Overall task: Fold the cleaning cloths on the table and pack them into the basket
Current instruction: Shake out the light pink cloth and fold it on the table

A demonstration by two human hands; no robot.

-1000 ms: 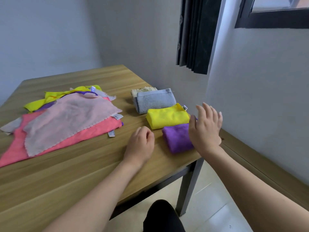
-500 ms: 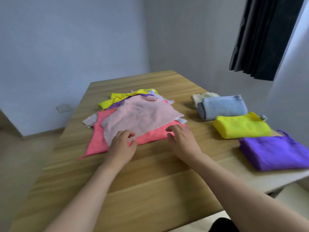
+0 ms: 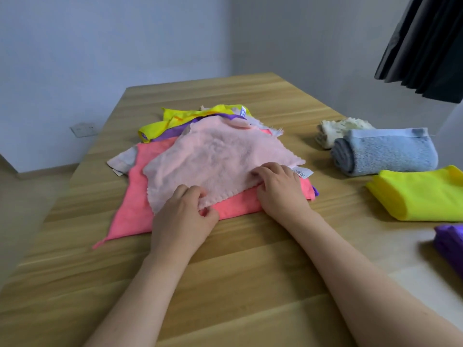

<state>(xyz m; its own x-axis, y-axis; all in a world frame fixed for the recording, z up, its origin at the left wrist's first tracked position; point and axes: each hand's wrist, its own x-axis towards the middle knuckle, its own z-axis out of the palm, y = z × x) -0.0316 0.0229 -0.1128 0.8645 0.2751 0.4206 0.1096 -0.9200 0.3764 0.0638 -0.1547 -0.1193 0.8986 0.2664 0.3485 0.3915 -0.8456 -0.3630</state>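
A pale pink cloth lies on top of a pile of unfolded cloths in the middle of the wooden table. Beneath it are a coral cloth, a purple one and a yellow one. My left hand pinches the pale pink cloth's near edge. My right hand grips its near right corner beside the white label. At the right lie folded cloths: cream, blue, yellow and purple. No basket is in view.
A dark curtain hangs at the upper right. Grey walls stand behind the table, with a wall socket low at the left. The table's left edge drops to the floor.
My right hand left the folded purple cloth and both hands moved left to the pile. They now hold the pale pink cloth's near edge. The view has swung left.
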